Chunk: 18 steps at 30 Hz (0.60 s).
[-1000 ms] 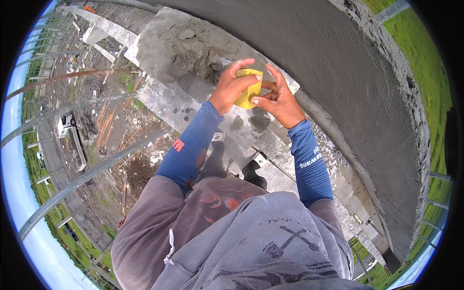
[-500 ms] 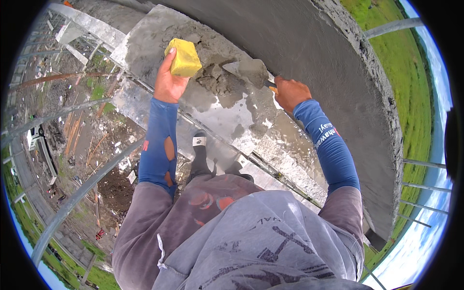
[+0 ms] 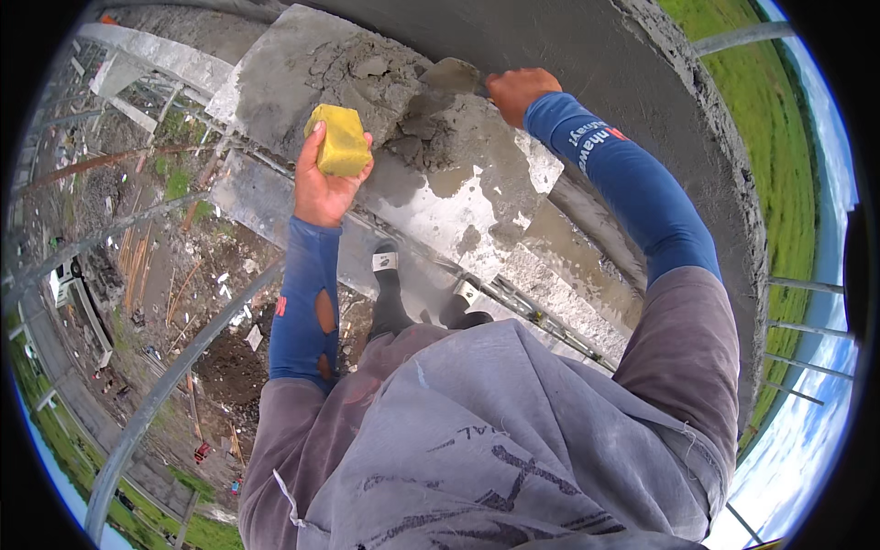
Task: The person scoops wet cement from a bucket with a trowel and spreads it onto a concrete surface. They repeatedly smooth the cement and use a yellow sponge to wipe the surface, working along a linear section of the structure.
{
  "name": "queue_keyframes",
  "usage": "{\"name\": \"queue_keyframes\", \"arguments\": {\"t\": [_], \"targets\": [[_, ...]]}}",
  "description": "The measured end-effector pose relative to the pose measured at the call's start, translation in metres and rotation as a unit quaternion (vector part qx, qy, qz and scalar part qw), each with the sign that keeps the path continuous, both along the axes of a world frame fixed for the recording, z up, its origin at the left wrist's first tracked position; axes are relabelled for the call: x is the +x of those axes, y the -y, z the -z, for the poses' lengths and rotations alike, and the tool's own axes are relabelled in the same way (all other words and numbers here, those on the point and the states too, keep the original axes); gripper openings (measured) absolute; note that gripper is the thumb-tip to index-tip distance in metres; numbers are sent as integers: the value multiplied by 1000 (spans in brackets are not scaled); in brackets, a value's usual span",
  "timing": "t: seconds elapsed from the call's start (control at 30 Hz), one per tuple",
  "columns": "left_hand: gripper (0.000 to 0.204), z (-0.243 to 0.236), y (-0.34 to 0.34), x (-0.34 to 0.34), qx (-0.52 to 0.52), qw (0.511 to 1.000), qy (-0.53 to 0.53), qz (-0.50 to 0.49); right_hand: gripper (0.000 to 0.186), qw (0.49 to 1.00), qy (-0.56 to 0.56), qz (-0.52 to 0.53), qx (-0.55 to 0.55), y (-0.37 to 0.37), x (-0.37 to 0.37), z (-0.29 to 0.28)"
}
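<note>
Watching from afar, I see a curved grey wall (image 3: 678,183) sweeping along the right. Beside it lies a pale, wet-patched board (image 3: 435,220) bearing a heap of wet cement (image 3: 357,78). The person's hands are well apart. The left hand (image 3: 323,194) is clasped around a yellow block (image 3: 339,139), held just nearer than the heap. The right hand (image 3: 524,93) is curled round a trowel (image 3: 451,73), hiding its handle, the blade beside the cement.
</note>
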<state>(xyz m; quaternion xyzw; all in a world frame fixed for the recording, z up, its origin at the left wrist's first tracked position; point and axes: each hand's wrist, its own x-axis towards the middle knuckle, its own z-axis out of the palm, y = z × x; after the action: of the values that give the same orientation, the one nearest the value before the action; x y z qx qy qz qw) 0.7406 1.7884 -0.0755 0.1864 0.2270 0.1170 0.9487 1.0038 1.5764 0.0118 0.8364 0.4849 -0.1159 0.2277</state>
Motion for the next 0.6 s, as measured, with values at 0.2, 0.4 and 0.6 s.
{"name": "queue_keyframes", "arguments": {"t": [0.2, 0.4, 0.6], "targets": [[41, -20, 4, 57, 132, 987, -80, 33, 29, 952, -134, 248, 123, 70, -57, 68], [50, -21, -1, 107, 222, 968, -105, 48, 28, 975, -85, 156, 133, 98, -58, 37], [50, -15, -18, 128, 280, 947, -131, 83, 24, 994, 28, 84, 68, 79, -36, -72]]}}
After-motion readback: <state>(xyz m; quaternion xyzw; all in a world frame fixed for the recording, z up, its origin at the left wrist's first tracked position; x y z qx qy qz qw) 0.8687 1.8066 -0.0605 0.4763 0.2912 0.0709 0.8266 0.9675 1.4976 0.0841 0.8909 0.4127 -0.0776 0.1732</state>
